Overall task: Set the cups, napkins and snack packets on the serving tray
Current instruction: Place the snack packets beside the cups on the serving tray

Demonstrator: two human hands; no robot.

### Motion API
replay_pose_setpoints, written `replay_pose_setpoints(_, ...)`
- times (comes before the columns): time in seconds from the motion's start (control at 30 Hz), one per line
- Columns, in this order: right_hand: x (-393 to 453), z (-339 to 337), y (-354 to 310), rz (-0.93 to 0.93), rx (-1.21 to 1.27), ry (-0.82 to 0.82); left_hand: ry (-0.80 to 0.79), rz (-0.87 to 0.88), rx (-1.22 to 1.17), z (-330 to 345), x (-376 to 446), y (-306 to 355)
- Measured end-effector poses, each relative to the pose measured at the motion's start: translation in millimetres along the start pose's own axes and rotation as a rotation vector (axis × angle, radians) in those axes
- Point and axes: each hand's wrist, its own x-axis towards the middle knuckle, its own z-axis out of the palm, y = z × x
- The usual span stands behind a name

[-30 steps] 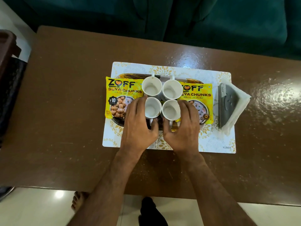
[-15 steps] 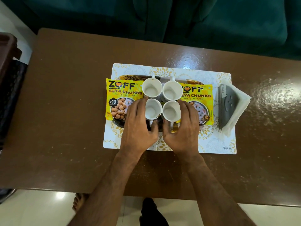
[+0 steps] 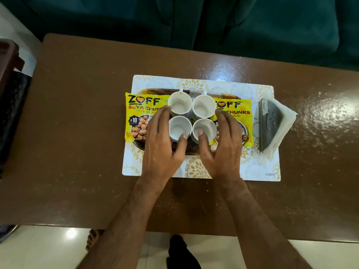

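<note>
A brown bench [image 3: 77,133] carries a placemat [image 3: 258,171] marked "KUBER", with bare room all round. On it the serving tray [image 3: 149,91], mostly hidden, holds two "ZOFF SOYA CHUNKS" packets [image 3: 139,113] and four white cups [image 3: 179,105]. Napkins [image 3: 281,129] sit off-tray, right. Left hand [image 3: 161,150] and right hand [image 3: 223,150], fingers loosely spread, touch the near cups.

Four plain white cups [image 3: 191,118] stand at centre, flanked at 9 and 3 o'clock by yellow snack packets [image 3: 139,118] bearing black "ZOFF" lettering with an orange heart, brown wording and a picture of tan chunks. Beneath them lies a white placemat [image 3: 196,167] patterned with gold leaf rosettes, on a glossy brown counter [image 3: 77,133]. At 3 o'clock, white napkins [image 3: 281,133] sit in a grey holder [image 3: 269,123]; dark green upholstery [image 3: 252,22] fills 12 o'clock.
</note>
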Motion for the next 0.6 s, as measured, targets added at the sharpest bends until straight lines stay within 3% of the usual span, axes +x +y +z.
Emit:
replay_pose_setpoints(0.1,23.9,0.8,1.8,0.119,-0.020,0.059,0.036,-0.104,-0.040,1.1,17.9,3.5)
replay_pose_setpoints(0.27,63.7,-1.0,7.2,0.357,0.056,-0.014,0.102,-0.249,-0.137,3.6,50.7,8.3)
replay_pose_setpoints(0.6,76.8,4.9,1.2,0.381,0.045,-0.077,0.111,-0.228,-0.164,7.4,55.3,8.1)
